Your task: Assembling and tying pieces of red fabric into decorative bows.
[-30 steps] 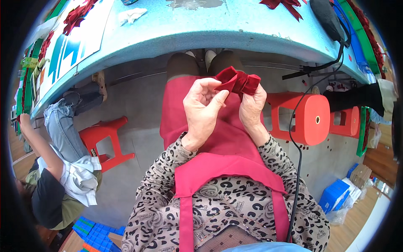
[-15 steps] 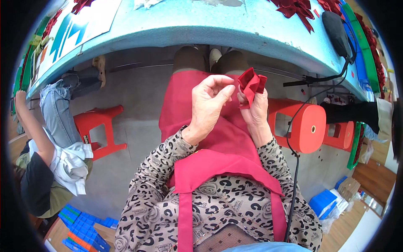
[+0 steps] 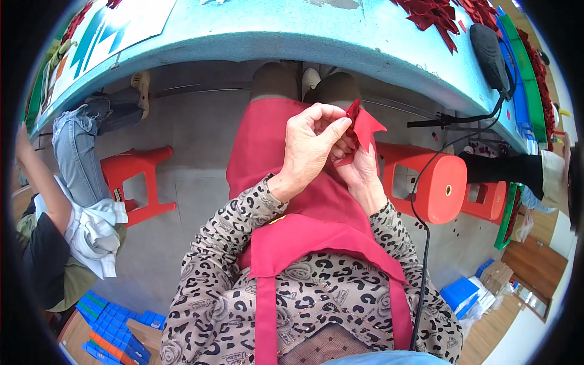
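Above my lap, a folded red ribbon bow (image 3: 366, 129) is held between my two hands. My right hand (image 3: 360, 170) is closed round its lower part, and most of those fingers are hidden behind the ribbon and my other hand. From the left, my left hand (image 3: 309, 146) pinches the bow's near-left edge between thumb and forefinger. One pointed ribbon end sticks out to the right. Beneath the hands spreads the red apron (image 3: 258, 137) over my legs.
A light-blue table (image 3: 261, 45) crosses ahead, with a pile of dark red bows (image 3: 429, 18) and a black pouch (image 3: 486, 52) with a cable at its right. Red stools (image 3: 441, 185) stand right and left (image 3: 143, 182). At far left sits another person (image 3: 48, 252).
My left hand has come right to meet the bow and now pinches its edge. The bow has turned in my right hand, which moved slightly down and left.
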Demonstrator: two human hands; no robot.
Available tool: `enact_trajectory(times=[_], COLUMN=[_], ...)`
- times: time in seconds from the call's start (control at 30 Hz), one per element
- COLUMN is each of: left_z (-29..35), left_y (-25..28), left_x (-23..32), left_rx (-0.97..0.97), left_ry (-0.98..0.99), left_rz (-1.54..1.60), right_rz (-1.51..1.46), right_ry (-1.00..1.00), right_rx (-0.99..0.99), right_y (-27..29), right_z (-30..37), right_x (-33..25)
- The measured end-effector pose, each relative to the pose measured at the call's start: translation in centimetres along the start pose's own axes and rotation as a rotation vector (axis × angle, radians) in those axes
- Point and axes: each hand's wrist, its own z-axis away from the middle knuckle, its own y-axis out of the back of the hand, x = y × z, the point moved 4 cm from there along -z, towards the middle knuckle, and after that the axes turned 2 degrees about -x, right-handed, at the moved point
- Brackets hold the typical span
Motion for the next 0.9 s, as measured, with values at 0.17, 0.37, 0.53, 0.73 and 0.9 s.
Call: enact_trajectory(times=[0.17,0.37,0.53,0.73,0.9], left_z=[-0.3,-0.9,-1.1,-1.3,-1.4], left_y=[-0.7,-1.6,-2.0,-2.0,-2.1], left_x=[-0.2,-0.1,0.0,0.2,0.1], left_rx=[-0.007,-0.01,-0.02,-0.016,-0.009], left_ry=[-0.018,-0.017,0.008,-0.023,-0.017], left_rz=[0.03,0.039,0.016,-0.062,-0.031], right_rz=[-0.005,-0.076,0.044,-0.074,-0.079], right_ry=[0.017,0.018,0.023,0.028,0.027], right_rx=[-0.051,-0.043,0.044,0.088,0.136], right_y=[-0.6,-1.0,0.2,-0.7,-0.6], right_z=[0.1,0.2,0.0,0.2,0.1], right_x=[-0.7,-1.7,-2.1,-2.4,-2.4])
